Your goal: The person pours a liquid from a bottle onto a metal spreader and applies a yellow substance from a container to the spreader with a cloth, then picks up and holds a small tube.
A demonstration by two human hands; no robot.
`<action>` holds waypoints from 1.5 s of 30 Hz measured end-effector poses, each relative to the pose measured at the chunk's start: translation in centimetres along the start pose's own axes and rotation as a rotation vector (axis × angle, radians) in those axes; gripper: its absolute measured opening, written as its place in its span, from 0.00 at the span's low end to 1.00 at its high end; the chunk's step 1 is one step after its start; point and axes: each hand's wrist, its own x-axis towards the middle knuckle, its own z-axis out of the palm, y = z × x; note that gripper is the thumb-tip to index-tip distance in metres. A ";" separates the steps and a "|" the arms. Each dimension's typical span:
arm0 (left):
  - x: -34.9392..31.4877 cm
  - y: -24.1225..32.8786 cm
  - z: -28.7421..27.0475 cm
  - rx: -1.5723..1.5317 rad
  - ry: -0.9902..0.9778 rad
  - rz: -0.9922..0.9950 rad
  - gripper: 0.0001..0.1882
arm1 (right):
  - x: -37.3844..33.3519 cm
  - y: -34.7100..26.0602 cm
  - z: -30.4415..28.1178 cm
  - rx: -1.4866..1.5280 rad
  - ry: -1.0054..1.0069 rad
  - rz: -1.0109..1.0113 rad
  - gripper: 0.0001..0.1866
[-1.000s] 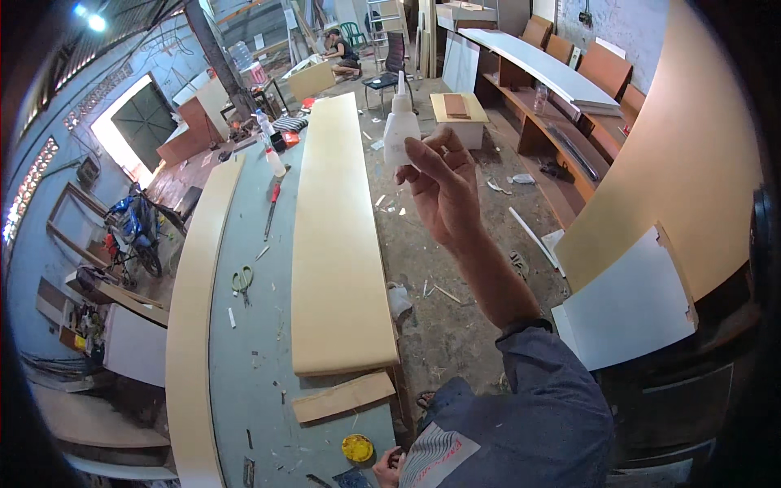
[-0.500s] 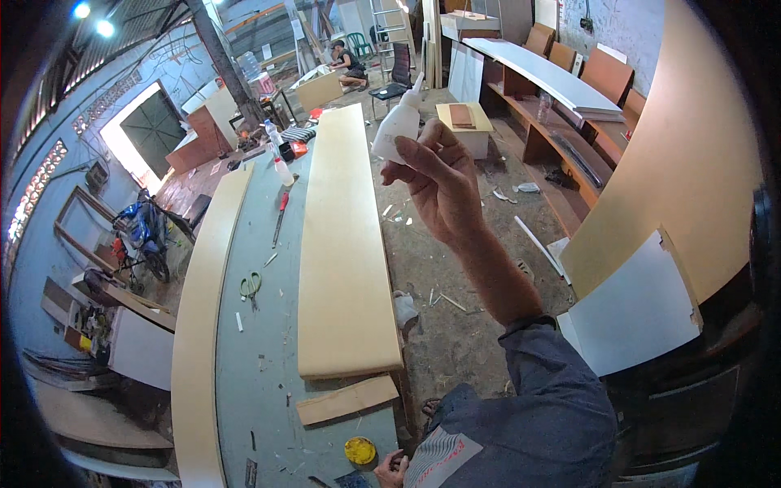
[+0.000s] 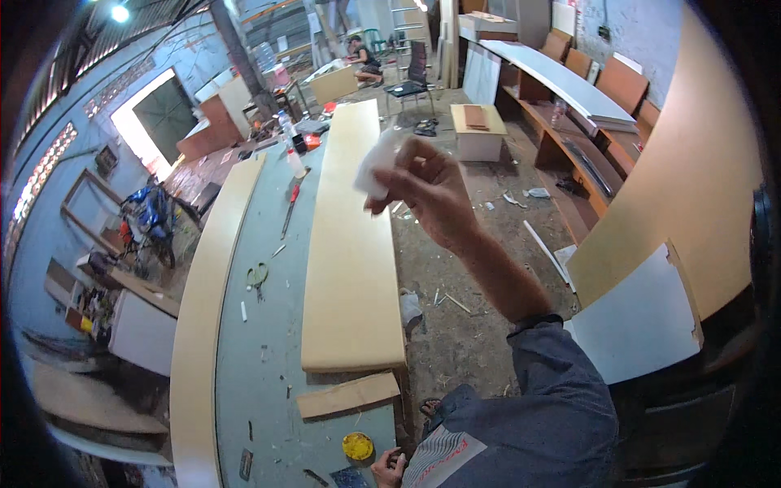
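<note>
My right hand (image 3: 423, 191) is raised over the long pale board, its fingers wrapped round a small white squeeze bottle (image 3: 376, 167). The bottle is blurred by motion and tilted; its tip is smeared out. Low in the picture, close to my body, my left hand (image 3: 389, 469) is curled closed beside the table edge. Whatever may be between its fingers is too small to make out. Near that hand stands an open round yellow tub (image 3: 358, 446). The long cream board (image 3: 350, 268) lies on the grey-green table (image 3: 260, 366), with a short brown offcut (image 3: 348, 396) at its near end.
A second long board (image 3: 207, 325) runs along the table's left side. Between the boards lie scissors (image 3: 257, 276), a red-handled tool (image 3: 290, 211) and a red-capped bottle (image 3: 295, 163). A large curved panel (image 3: 675, 163) stands on the right. A person (image 3: 366, 61) crouches far back.
My right hand has swung the squeeze bottle down and a little left, closer over the board. The view has shifted slightly. My left hand stays low by the yellow tub.
</note>
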 end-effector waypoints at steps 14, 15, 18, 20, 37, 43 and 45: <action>0.2 -0.8 -0.6 -0.018 -0.007 0.036 0.16 | 11.2 1.8 18.2 -0.357 -0.660 -0.565 0.14; 0.5 -0.2 -1.2 0.074 0.070 0.204 0.16 | 10.9 1.2 19.9 -0.248 -0.686 -0.546 0.15; 0.8 4.4 -3.5 0.054 0.149 0.066 0.18 | 10.5 -2.4 23.2 -0.266 -0.823 -0.376 0.17; 0.0 3.6 -3.6 0.041 0.270 0.109 0.18 | 7.8 -5.4 26.3 -0.302 -0.774 -0.499 0.16; -10.9 -1.5 3.5 0.335 0.102 -0.049 0.25 | -2.1 -19.7 33.4 -0.330 -0.913 -0.793 0.13; -14.0 0.2 5.8 0.344 0.131 -0.050 0.24 | -4.9 -22.6 34.8 -0.234 -1.072 -0.758 0.12; -14.9 0.0 6.5 0.355 0.143 -0.016 0.23 | -5.1 -23.3 35.7 -0.207 -1.166 -0.651 0.12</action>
